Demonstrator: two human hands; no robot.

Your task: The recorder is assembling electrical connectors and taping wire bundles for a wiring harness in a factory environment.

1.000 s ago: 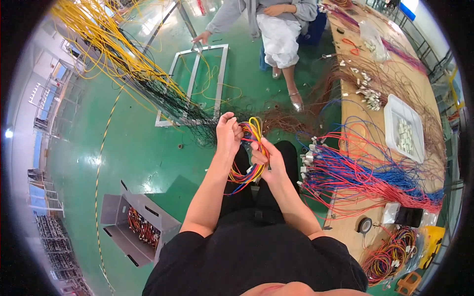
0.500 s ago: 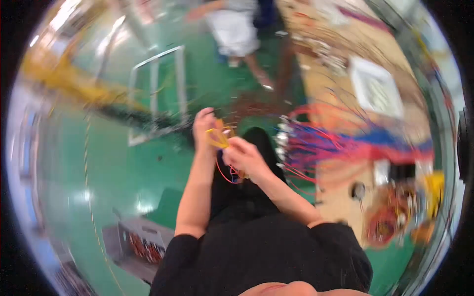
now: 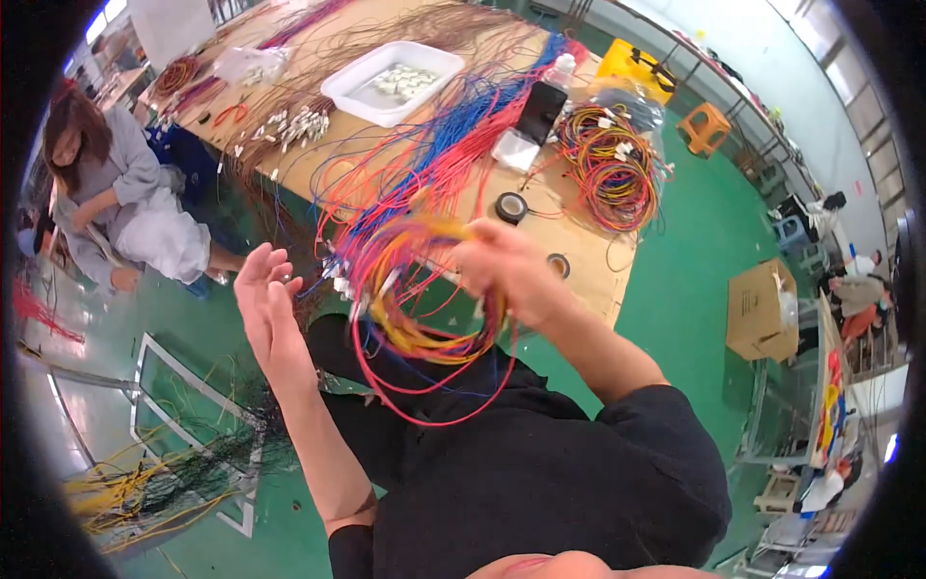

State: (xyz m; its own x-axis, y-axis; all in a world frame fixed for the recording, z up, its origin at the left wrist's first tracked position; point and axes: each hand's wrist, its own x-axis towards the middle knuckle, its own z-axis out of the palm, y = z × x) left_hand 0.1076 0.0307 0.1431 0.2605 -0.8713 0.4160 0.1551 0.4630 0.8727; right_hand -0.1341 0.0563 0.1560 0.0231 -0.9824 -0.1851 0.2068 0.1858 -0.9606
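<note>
My right hand (image 3: 513,274) is closed round one side of a looped coil of yellow, red, purple and blue wires (image 3: 424,345). The coil hangs in front of my body at the table's near edge, partly smeared by motion, with one pink-red loop drooping lowest. My left hand (image 3: 273,311) is raised to the left of the coil, apart from it. Its fingers are loosely curled and spread, with nothing seen in them. Just beyond the coil, red and blue wires (image 3: 453,145) with white connectors lie over the table edge.
The wooden table (image 3: 584,261) holds a white tray of connectors (image 3: 333,87), black tape (image 3: 511,207), a black box (image 3: 541,113) and a pile of coiled harnesses (image 3: 612,179). A person (image 3: 125,183) sits at the left. Yellow and black wires (image 3: 174,482) cross a metal frame (image 3: 145,372).
The view has turned to the right, toward the table. My hands have moved apart; the right one now holds the wire coil up, and the left is away from it.
</note>
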